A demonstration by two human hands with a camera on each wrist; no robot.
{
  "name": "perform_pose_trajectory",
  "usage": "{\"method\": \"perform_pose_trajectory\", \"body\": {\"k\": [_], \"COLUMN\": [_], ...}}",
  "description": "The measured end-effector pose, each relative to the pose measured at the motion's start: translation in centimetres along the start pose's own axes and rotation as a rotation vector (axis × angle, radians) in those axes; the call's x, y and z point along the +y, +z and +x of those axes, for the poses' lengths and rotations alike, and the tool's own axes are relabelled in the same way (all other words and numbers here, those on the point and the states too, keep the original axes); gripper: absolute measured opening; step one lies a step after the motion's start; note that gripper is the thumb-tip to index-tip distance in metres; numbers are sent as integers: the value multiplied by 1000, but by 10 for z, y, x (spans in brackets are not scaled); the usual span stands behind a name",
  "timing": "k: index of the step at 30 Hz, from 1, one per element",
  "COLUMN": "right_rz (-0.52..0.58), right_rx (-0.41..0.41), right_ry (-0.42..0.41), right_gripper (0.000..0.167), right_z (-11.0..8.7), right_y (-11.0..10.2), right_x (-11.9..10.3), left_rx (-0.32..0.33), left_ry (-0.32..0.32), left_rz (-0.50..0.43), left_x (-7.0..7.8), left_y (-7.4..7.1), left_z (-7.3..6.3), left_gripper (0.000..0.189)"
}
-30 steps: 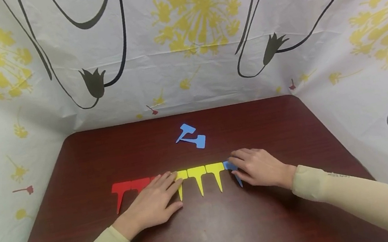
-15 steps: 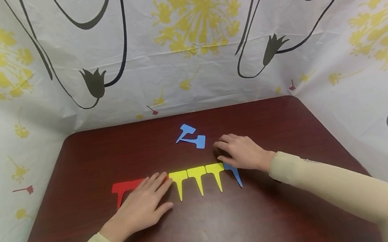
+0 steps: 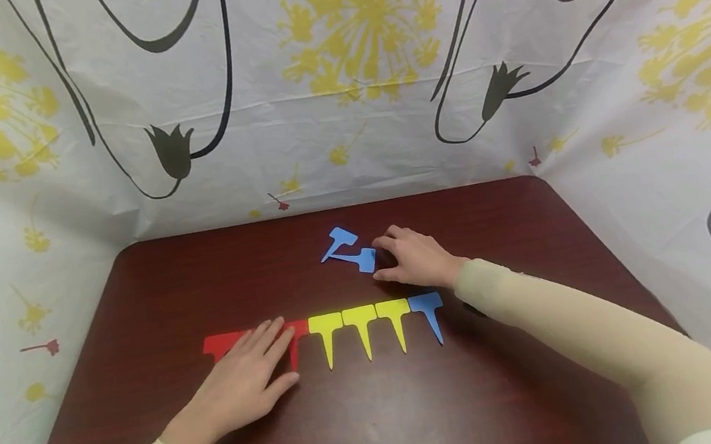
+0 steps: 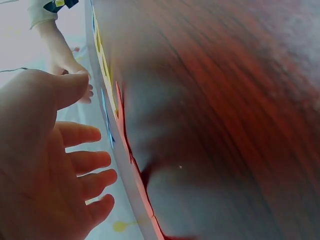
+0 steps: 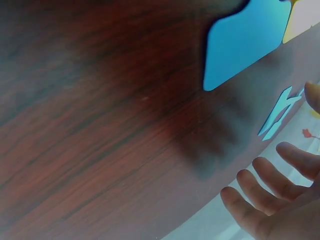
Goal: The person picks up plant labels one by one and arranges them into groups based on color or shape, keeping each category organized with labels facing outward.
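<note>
T-shaped plastic plant labels lie in a row across the table: red labels (image 3: 298,328) on the left, three yellow labels (image 3: 360,316) in the middle, one blue label (image 3: 425,303) at the right end. Farther back, two loose blue labels (image 3: 368,260) overlap at their stems. My left hand (image 3: 235,384) is spread over the red labels and partly hides them. My right hand (image 3: 420,257) is at the head of the nearer loose blue label, thumb and fingers apart, with nothing between them. In the right wrist view its fingers (image 5: 260,192) are loosely extended.
The dark reddish-brown tabletop (image 3: 384,423) has rounded far corners. A white cloth (image 3: 317,144) printed with yellow and grey flowers hangs behind it and along both sides.
My right hand has moved from the blue label at the row's end back and left to the loose blue labels. My left hand has slid left, off the yellow labels.
</note>
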State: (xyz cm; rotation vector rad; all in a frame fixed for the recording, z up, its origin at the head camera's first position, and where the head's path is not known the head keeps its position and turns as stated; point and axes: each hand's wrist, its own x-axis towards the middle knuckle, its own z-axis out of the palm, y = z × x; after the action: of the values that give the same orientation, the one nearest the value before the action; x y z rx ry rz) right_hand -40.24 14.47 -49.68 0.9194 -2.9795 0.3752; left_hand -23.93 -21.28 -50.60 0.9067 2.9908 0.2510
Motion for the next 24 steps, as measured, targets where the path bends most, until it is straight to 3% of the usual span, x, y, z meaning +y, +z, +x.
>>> {"method": "perform_pose_trajectory", "body": {"k": [9,24], "right_rz": [53,84], "right_rx": [-86,-96], "right_ry": [100,110], "right_gripper": [77,62], "right_z": [23,37], "right_y": [6,6], "right_x": [-5,3], "left_rx": [-34,-68], "left_ry": [-11,-17], "left_rz": [-23,-50], "left_x": [1,0], "left_y": [1,4], "left_z": [-4,-5], "left_gripper": [77,77]}}
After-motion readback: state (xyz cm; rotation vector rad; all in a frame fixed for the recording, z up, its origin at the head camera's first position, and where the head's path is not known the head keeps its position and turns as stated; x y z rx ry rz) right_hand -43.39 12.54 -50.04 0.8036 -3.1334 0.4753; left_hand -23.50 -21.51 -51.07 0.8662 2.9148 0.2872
